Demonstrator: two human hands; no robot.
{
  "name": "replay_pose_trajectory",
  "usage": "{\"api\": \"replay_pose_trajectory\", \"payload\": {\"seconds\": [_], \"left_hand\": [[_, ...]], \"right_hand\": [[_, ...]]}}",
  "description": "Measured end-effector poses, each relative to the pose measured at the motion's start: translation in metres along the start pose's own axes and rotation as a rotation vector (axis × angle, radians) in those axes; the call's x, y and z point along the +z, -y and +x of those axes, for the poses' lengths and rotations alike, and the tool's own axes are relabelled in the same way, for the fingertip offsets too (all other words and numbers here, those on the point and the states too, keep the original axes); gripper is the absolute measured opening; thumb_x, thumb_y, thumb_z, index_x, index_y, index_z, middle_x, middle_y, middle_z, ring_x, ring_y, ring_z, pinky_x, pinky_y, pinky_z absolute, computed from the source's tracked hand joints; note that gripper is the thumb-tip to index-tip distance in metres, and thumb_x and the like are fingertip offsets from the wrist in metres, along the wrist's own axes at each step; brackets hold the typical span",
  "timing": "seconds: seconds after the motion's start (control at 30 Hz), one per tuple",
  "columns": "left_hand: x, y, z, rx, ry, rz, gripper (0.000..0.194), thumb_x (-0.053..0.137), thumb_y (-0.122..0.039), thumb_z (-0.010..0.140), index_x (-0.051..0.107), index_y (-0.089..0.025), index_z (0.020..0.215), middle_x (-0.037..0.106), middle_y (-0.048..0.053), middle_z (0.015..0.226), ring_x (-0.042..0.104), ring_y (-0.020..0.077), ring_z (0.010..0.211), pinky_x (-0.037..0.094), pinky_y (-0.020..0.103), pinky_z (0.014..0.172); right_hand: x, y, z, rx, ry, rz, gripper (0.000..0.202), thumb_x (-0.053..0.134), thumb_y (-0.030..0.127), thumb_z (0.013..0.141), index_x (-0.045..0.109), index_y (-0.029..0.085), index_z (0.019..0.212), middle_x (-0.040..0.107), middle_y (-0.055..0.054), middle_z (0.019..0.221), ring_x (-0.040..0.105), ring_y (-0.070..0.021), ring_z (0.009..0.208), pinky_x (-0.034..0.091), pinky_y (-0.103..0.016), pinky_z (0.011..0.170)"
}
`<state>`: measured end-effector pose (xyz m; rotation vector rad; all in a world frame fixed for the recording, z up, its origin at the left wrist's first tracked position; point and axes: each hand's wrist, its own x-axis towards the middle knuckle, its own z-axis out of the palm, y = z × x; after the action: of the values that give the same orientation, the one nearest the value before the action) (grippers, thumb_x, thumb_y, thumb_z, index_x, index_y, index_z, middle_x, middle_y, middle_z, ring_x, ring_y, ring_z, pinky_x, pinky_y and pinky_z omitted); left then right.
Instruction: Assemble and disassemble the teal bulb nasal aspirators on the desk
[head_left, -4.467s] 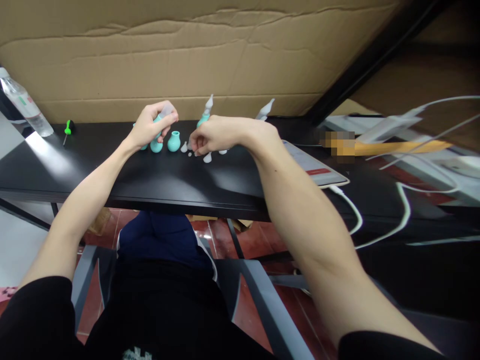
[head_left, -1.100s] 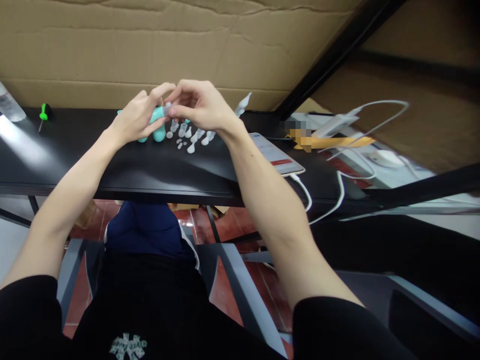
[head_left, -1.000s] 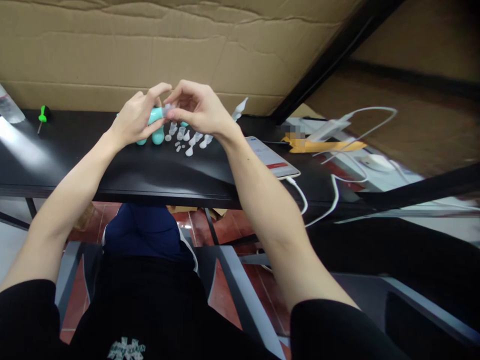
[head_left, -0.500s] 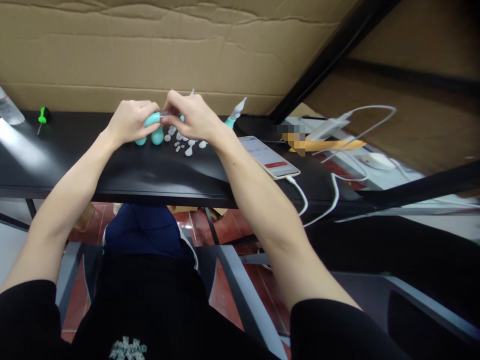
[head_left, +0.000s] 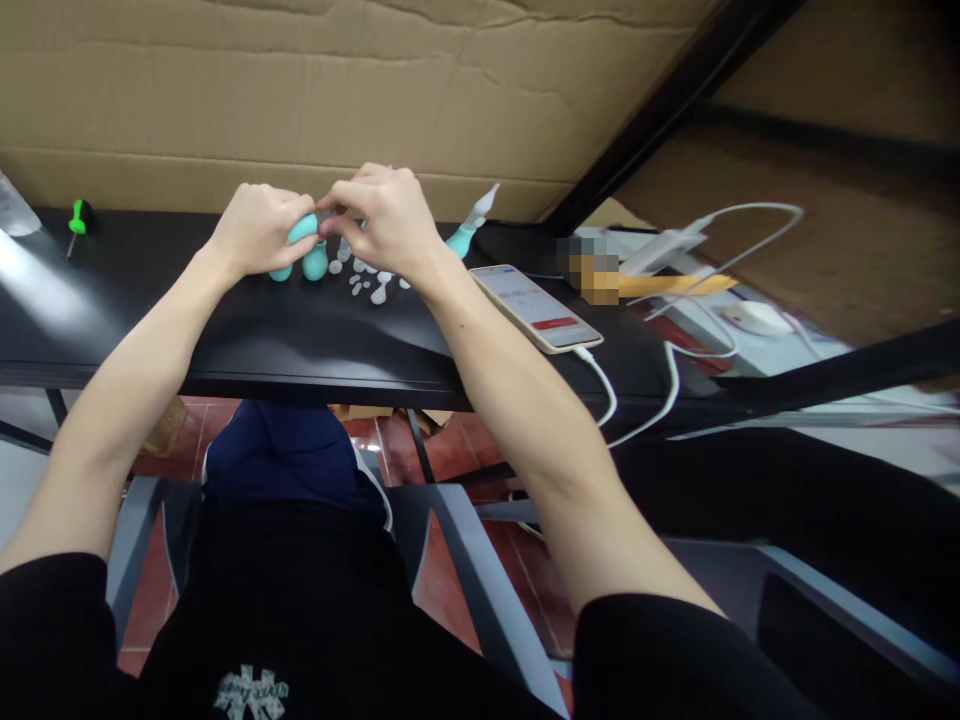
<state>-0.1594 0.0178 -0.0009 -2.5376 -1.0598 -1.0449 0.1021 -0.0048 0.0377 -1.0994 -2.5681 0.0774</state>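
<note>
My left hand [head_left: 259,232] is wrapped round a turquoise squeeze bulb [head_left: 303,228], held on its side just above the black table. At the bulb's right end, my right hand [head_left: 394,215] pinches a small clear piece [head_left: 324,216], mostly covered by the fingers. Two more turquoise items lie below: a loose bulb [head_left: 315,264] and another [head_left: 280,273] partly behind my left hand. Several small white soft parts [head_left: 379,291] are scattered under my right hand. Beyond my right wrist leans a turquoise bulb with a translucent pointed tip [head_left: 466,234].
A phone [head_left: 540,310] with a white charging cable [head_left: 604,385] lies to the right. A green-handled screwdriver [head_left: 78,220] and a clear bottle [head_left: 16,212] are at the left. Cardboard [head_left: 285,100] stands along the back; a black frame post [head_left: 637,115] rises at right.
Both hands stay together at the held bulb. My right hand's fingers have shifted slightly over the clear piece, its knuckles raised a little. The whole view has tilted slightly.
</note>
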Motion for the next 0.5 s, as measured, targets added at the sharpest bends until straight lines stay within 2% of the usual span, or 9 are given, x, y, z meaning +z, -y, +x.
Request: {"api": "replay_pose_trajectory", "payload": {"seconds": [0.13, 0.23, 0.33, 0.43, 0.5], "left_hand": [[0.0025, -0.0007, 0.0025, 0.027, -0.036, 0.019, 0.021, 0.073, -0.056, 0.092, 0.080, -0.039, 0.082, 0.077, 0.007, 0.068, 0.088, 0.0394, 0.094, 0.062, 0.049, 0.073], [0.0045, 0.0007, 0.0034, 0.039, -0.062, 0.007, 0.021, 0.072, -0.057, 0.092, 0.081, -0.041, 0.082, 0.078, 0.006, 0.068, 0.086, 0.0391, 0.090, 0.062, 0.050, 0.071], [0.0044, 0.0008, 0.0023, 0.033, -0.039, -0.009, 0.021, 0.073, -0.058, 0.093, 0.083, -0.041, 0.085, 0.079, 0.006, 0.070, 0.087, 0.0394, 0.094, 0.062, 0.049, 0.073], [0.0004, -0.0029, 0.0013, 0.025, 0.014, -0.010, 0.022, 0.077, -0.060, 0.093, 0.085, -0.040, 0.091, 0.081, 0.006, 0.073, 0.089, 0.0388, 0.101, 0.062, 0.047, 0.074], [-0.0041, -0.0071, 0.0019, 0.026, 0.023, 0.009, 0.025, 0.076, -0.063, 0.095, 0.086, -0.040, 0.094, 0.082, 0.006, 0.075, 0.089, 0.0376, 0.097, 0.061, 0.047, 0.071]], "right_hand": [[-0.0008, 0.0044, -0.0006, 0.023, 0.024, 0.045, 0.074, 0.042, 0.072, 0.113, 0.070, 0.042, 0.174, 0.091, -0.013, 0.139, 0.046, -0.0530, 0.179, 0.037, -0.072, 0.146], [-0.0023, 0.0076, -0.0014, 0.042, -0.004, 0.026, 0.072, 0.044, 0.070, 0.111, 0.070, 0.048, 0.174, 0.092, -0.013, 0.134, 0.051, -0.0532, 0.176, 0.041, -0.075, 0.144], [-0.0009, 0.0077, -0.0007, 0.064, -0.050, 0.048, 0.064, 0.052, 0.064, 0.111, 0.081, 0.041, 0.163, 0.093, -0.012, 0.138, 0.063, -0.0530, 0.165, 0.050, -0.070, 0.139], [0.0039, 0.0042, 0.0016, 0.072, -0.121, 0.107, 0.048, 0.058, 0.051, 0.110, 0.089, 0.032, 0.142, 0.094, -0.010, 0.138, 0.078, -0.0450, 0.147, 0.059, -0.057, 0.132], [0.0076, 0.0002, 0.0042, 0.059, -0.198, 0.164, 0.041, 0.058, 0.044, 0.107, 0.089, 0.028, 0.128, 0.094, -0.009, 0.134, 0.082, -0.0394, 0.137, 0.064, -0.051, 0.125]]}}
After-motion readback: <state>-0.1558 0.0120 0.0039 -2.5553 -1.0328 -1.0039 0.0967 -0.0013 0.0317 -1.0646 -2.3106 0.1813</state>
